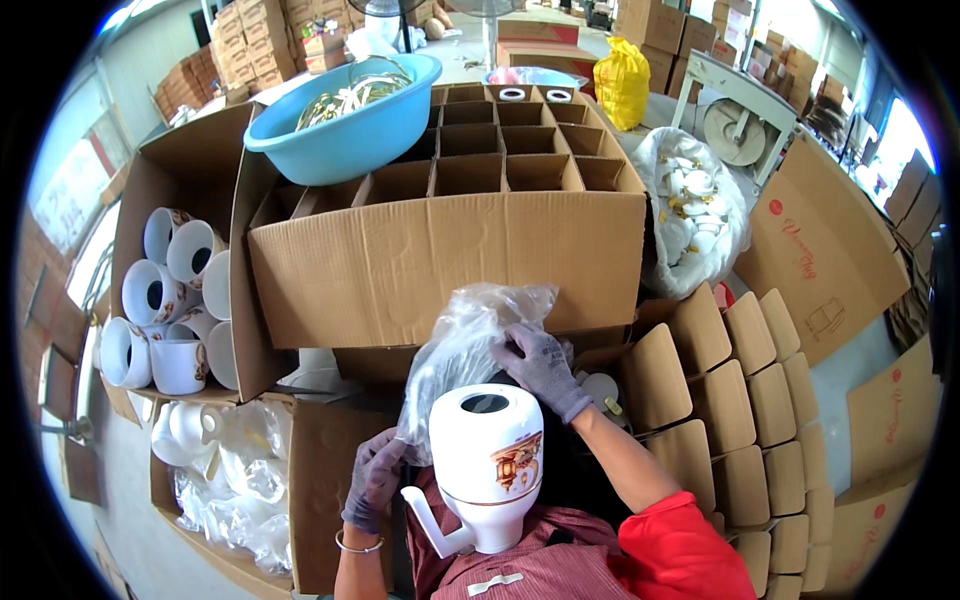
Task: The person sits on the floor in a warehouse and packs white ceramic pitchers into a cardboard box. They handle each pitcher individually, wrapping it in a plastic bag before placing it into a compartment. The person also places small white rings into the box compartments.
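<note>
Hands (375, 478) (540, 365) pinch plastic bag (465, 335) beside crowding carton (450, 250).

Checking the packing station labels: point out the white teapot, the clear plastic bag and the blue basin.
white teapot (487, 455): head view, on the front of its body.
clear plastic bag (462, 345): head view, on its crumpled middle.
blue basin (345, 140): head view, on its outer wall.

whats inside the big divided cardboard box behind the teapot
The divided box shows mostly empty cardboard cells; two far cells hold white round-topped pieces. A blue basin rests on its left corner, covering the cells beneath, so their contents cannot be seen.
</note>
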Tool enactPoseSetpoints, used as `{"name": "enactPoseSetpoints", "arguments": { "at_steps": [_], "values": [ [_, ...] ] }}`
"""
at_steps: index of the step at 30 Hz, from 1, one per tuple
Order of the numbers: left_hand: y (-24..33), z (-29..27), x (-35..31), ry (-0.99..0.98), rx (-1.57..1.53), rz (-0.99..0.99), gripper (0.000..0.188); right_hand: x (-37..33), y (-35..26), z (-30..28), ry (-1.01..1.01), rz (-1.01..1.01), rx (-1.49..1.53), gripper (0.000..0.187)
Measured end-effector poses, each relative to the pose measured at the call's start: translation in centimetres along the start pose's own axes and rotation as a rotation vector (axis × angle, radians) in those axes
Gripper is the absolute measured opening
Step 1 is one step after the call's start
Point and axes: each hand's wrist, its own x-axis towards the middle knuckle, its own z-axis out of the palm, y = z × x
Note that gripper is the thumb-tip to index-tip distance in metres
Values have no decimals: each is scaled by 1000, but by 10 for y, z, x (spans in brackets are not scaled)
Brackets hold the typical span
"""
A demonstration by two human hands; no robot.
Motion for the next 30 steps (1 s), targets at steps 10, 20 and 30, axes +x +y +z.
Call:
{"name": "enactPoseSetpoints", "arguments": {
  "at_steps": [10,20,30],
  "values": [
    [-13,-3,-18,-107,-70,247,25,-132,-35,-34,206,-353,-206,25],
    [-57,31,-118,130,316,61,69,-207,-37,-20,-308,-729,-285,21],
    [-44,60,-97,511,1201,637,74,-24,-115,-28,106,-333,195,14]
  ]
}}
